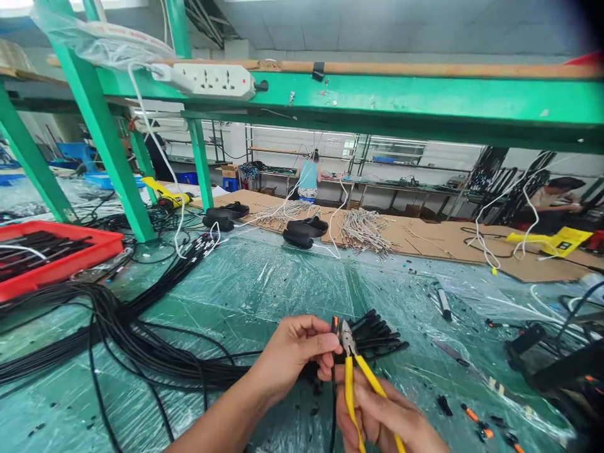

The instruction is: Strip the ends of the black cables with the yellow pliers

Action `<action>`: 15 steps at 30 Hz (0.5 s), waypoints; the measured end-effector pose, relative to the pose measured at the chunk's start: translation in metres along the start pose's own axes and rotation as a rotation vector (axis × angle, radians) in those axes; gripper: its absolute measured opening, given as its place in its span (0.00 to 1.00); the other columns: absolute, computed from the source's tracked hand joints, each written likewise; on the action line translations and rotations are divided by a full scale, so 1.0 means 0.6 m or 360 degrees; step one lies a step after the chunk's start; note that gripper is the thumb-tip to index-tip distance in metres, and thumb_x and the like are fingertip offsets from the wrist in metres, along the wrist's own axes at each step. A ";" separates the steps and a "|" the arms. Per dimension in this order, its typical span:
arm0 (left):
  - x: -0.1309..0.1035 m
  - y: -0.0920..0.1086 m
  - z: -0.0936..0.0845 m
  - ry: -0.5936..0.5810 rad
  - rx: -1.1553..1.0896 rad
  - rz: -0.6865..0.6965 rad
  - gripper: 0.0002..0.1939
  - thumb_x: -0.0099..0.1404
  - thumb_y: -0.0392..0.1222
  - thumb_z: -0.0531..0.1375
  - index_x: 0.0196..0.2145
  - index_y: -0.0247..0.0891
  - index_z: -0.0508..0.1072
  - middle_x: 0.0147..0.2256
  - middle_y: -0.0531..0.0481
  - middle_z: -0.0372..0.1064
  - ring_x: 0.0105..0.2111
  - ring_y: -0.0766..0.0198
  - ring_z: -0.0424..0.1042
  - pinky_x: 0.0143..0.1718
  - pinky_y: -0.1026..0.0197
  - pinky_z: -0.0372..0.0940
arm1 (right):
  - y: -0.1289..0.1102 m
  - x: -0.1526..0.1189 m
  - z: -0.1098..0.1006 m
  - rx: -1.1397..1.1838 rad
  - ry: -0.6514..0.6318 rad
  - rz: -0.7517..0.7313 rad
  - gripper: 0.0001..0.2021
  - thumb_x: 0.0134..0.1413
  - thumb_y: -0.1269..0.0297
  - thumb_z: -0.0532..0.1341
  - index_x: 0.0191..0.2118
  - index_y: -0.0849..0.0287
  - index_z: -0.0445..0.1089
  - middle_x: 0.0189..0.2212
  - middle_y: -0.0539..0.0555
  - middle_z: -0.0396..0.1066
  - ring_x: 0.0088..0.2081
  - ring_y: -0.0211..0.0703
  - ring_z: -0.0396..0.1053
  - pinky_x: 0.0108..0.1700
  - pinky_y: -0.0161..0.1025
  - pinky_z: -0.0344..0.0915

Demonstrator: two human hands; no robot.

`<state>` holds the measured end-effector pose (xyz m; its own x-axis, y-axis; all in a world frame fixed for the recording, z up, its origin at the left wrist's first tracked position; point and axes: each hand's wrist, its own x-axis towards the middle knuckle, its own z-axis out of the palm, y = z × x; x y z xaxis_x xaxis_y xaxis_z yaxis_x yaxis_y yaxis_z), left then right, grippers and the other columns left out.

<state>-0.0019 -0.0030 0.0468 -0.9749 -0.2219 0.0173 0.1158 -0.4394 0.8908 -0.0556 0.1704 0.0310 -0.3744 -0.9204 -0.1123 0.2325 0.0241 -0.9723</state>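
My left hand (295, 355) pinches the end of a thin black cable (334, 377), holding it upright near the table's front edge. My right hand (384, 418) grips yellow-handled cutters (352, 371), whose metal jaws sit at the cable's tip beside my left fingertips. Just behind the jaws lies a bundle of black cable ends (377, 333) fanned out on the plastic-covered table (264, 283). A thick bunch of black cables (123, 327) runs from the left across the table toward my left hand.
A red tray (61, 261) with black parts sits at the left. Green frame posts (106, 138) and a white power strip (212, 80) stand above. Cardboard (425, 236) with wire bundles and black pieces lies behind. Cut scraps (476, 421) litter the right. Two people work in the background.
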 end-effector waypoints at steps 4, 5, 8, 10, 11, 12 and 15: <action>-0.001 0.004 0.001 -0.0035 0.0051 0.0083 0.10 0.55 0.41 0.68 0.29 0.30 0.77 0.24 0.48 0.73 0.20 0.70 0.68 0.25 0.65 0.66 | 0.002 0.006 0.005 -0.0691 0.0309 -0.0184 0.18 0.60 0.48 0.51 0.42 0.58 0.67 0.29 0.53 0.69 0.32 0.44 0.69 0.40 0.41 0.66; -0.001 0.005 0.001 -0.0020 0.0077 0.0114 0.10 0.56 0.41 0.68 0.29 0.29 0.77 0.23 0.48 0.72 0.20 0.70 0.68 0.26 0.65 0.66 | 0.004 0.010 0.006 -0.0943 0.0421 -0.0285 0.18 0.59 0.49 0.53 0.46 0.57 0.66 0.34 0.55 0.71 0.38 0.47 0.70 0.45 0.42 0.66; 0.000 0.007 0.003 0.0052 0.0136 0.0169 0.12 0.56 0.43 0.68 0.33 0.30 0.77 0.22 0.49 0.72 0.21 0.68 0.69 0.28 0.64 0.66 | 0.015 0.019 0.003 -0.1452 0.0622 -0.0498 0.25 0.59 0.55 0.54 0.60 0.56 0.55 0.53 0.58 0.65 0.53 0.47 0.65 0.54 0.43 0.61; -0.001 0.007 0.006 0.0086 0.0182 0.0197 0.15 0.55 0.44 0.68 0.37 0.31 0.78 0.21 0.49 0.73 0.21 0.68 0.70 0.29 0.64 0.67 | 0.023 0.023 -0.003 -0.1621 0.0677 -0.0523 0.26 0.60 0.57 0.52 0.62 0.58 0.51 0.56 0.60 0.62 0.56 0.46 0.63 0.55 0.42 0.62; -0.001 0.008 0.006 0.0087 0.0207 0.0215 0.16 0.55 0.44 0.68 0.38 0.31 0.78 0.22 0.49 0.73 0.22 0.67 0.70 0.29 0.64 0.67 | 0.027 0.024 -0.006 -0.1675 0.0711 -0.0524 0.26 0.60 0.57 0.52 0.62 0.58 0.50 0.56 0.60 0.63 0.55 0.46 0.64 0.54 0.42 0.63; -0.002 0.008 0.007 0.0082 0.0230 0.0235 0.16 0.55 0.45 0.68 0.38 0.31 0.78 0.21 0.49 0.73 0.22 0.67 0.70 0.29 0.64 0.67 | 0.030 0.025 -0.008 -0.1716 0.0746 -0.0531 0.26 0.60 0.57 0.52 0.62 0.58 0.51 0.55 0.60 0.63 0.54 0.46 0.65 0.53 0.41 0.64; -0.003 0.006 0.008 0.0048 0.0294 0.0286 0.15 0.56 0.44 0.67 0.38 0.32 0.79 0.22 0.49 0.74 0.22 0.68 0.70 0.29 0.64 0.68 | 0.036 0.026 -0.010 -0.1783 0.0881 -0.0578 0.23 0.61 0.57 0.51 0.60 0.55 0.52 0.51 0.57 0.66 0.51 0.45 0.67 0.49 0.42 0.67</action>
<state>-0.0006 0.0001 0.0524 -0.9354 -0.3090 0.1717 0.2472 -0.2248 0.9425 -0.0618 0.1587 0.0071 -0.6381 -0.6675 0.3839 -0.7305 0.3672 -0.5758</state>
